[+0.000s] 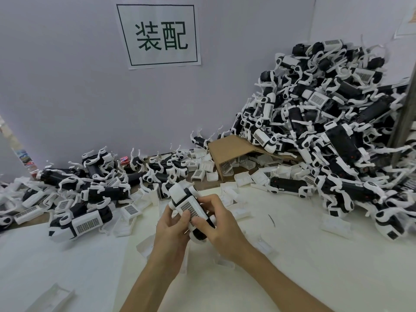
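A black-and-white toy robot dog with a white grille cover on its back is held above the white table at the middle of the view. My left hand grips its left side, thumb on the grille. My right hand grips its right side, fingers curled over the body and thumb pressing the cover's near end. The toy's lower part is hidden behind my hands.
A tall heap of the same toy dogs fills the right side against the wall. A lower heap lies at the left. Loose white grille covers and a tipped cardboard box sit behind. A loose cover lies near left.
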`<state>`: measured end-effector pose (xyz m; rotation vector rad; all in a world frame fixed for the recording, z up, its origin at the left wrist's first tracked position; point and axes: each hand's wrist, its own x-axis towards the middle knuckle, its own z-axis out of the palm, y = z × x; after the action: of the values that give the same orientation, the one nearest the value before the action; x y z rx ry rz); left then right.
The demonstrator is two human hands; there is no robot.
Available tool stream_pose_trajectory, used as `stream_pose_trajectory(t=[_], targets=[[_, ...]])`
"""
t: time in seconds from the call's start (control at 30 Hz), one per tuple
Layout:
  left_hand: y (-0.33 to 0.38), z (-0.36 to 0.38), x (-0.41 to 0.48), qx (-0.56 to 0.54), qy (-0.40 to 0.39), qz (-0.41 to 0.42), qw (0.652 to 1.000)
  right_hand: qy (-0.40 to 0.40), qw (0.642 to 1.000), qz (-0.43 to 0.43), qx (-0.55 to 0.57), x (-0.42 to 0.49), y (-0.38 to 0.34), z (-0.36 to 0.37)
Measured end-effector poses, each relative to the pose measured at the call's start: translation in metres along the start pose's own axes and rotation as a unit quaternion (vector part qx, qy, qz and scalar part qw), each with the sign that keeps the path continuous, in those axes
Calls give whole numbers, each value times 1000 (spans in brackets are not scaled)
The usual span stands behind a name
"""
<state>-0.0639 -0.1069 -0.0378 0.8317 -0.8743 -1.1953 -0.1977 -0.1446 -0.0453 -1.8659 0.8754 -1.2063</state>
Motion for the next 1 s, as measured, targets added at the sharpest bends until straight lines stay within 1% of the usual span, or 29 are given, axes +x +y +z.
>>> stream_pose_trajectory(t=[0.17,0.37,0.53,0.7,0.77,0.83,0.9,1.0], targets=[[0,-1,0,-6,10,9,1000,8,1000,0,14,0,0,2],[-3,4,-1,-11,-7,-22,1000,-15,1000,18,19,2,3,-4],[0,1,1,-13,38,-22,999,-32,999,-11,-16,-2,-1,3],[3,-4,2,4,47,-3,999,-28,999,-14,-9,-2,-4,3],[2,-3,2,12,57,-2,998,-26,1000,-2,7,0,-5,1],[0,-1,1,37,72,23,996,-28,999,21,21,1,-5,-3],[0,2,2,89,95,67,989,-33,999,34,27,3,-5,-8],[6,0,1,183,124,156,963,-28,996,54,64,7,-12,-18]])
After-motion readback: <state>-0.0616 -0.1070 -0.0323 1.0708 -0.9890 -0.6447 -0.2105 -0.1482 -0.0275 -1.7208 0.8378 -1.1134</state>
